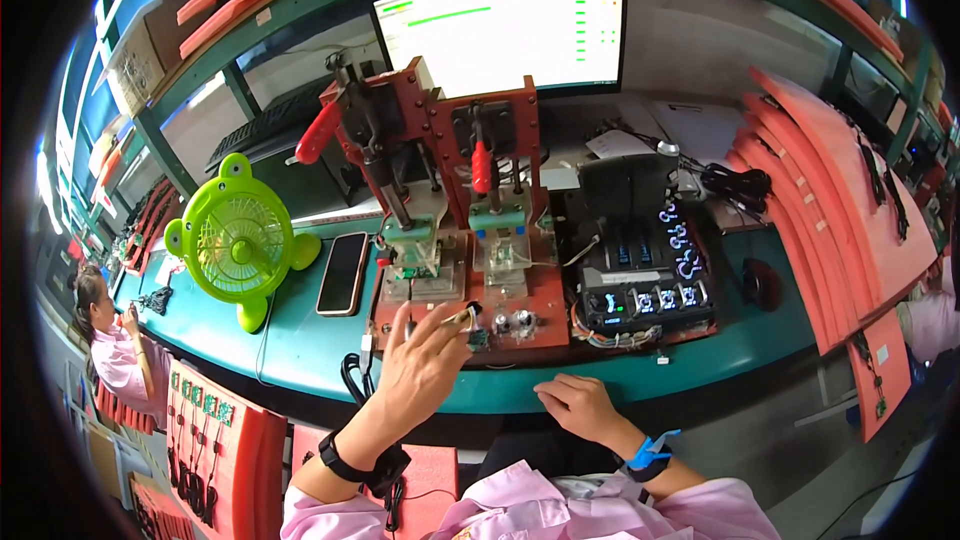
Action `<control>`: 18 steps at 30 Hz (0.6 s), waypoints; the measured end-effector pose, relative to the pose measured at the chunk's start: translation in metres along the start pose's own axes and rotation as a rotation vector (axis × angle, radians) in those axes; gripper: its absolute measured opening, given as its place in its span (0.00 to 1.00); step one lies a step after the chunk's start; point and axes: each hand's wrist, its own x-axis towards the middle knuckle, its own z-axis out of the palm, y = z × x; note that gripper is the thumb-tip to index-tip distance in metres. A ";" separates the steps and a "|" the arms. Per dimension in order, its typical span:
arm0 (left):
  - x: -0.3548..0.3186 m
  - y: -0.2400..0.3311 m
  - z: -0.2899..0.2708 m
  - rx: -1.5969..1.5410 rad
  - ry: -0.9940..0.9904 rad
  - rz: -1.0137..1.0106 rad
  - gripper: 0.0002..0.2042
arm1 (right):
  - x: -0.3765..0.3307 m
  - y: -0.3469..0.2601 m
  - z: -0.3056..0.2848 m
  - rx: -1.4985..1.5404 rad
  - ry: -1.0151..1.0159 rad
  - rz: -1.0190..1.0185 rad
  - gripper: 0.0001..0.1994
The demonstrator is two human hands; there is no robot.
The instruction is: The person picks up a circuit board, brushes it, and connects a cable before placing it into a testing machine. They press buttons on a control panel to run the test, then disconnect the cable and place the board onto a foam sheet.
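Observation:
My left hand reaches over the front of a red test fixture. Its thumb and forefinger come together at a small thing with pale and dark parts, too small to name; the other fingers are spread. Beside those fingertips sit round clear-topped buttons. On the fixture, a small green circuit board lies under the left press, whose red lever sticks out to the left. The right press has an upright red handle. My right hand rests loosely curled at the bench's front edge, with nothing seen in it.
A green fan and a phone stand left of the fixture. To the right are a black instrument with lit displays, a mouse and stacked pink foam sheets. A monitor stands behind. Another person sits far left.

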 end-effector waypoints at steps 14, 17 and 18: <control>0.011 0.005 0.006 0.039 0.001 -0.087 0.06 | -0.006 0.010 -0.003 0.297 0.108 0.081 0.03; 0.013 -0.001 0.004 -0.084 -0.002 -0.264 0.07 | -0.005 0.009 -0.003 0.289 0.097 0.083 0.03; 0.012 -0.003 0.004 -0.103 -0.016 -0.251 0.07 | -0.005 0.008 -0.003 0.272 0.098 0.075 0.03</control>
